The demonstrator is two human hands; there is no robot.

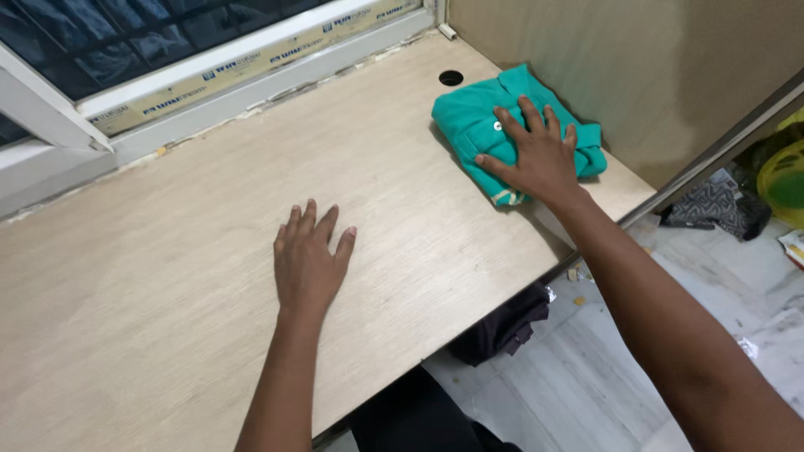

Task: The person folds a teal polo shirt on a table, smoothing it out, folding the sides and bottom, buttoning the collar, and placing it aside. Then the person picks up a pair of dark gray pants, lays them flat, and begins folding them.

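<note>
A folded teal green shirt [477,125] is seen lying at the far right corner of a pale wooden desk [167,251], close to a round cable hole [450,78] and just beside the brown side panel [636,67]. The right hand [536,155] is laid flat on top of the shirt, fingers spread and pressed against the cloth (nothing is gripped; the palm simply rests on it). The left hand [308,259] is placed palm down on the bare desk surface, well apart from the shirt, with its fingers open and slightly fanned and nothing held. A white window frame [251,59] is seen running along the far edge of the desk. Below the desk edge, a dark garment [502,326] is seen on the light marble floor [586,385], and a patterned cloth [712,205] lies farther right, near a yellow plastic bag [783,180].
</note>
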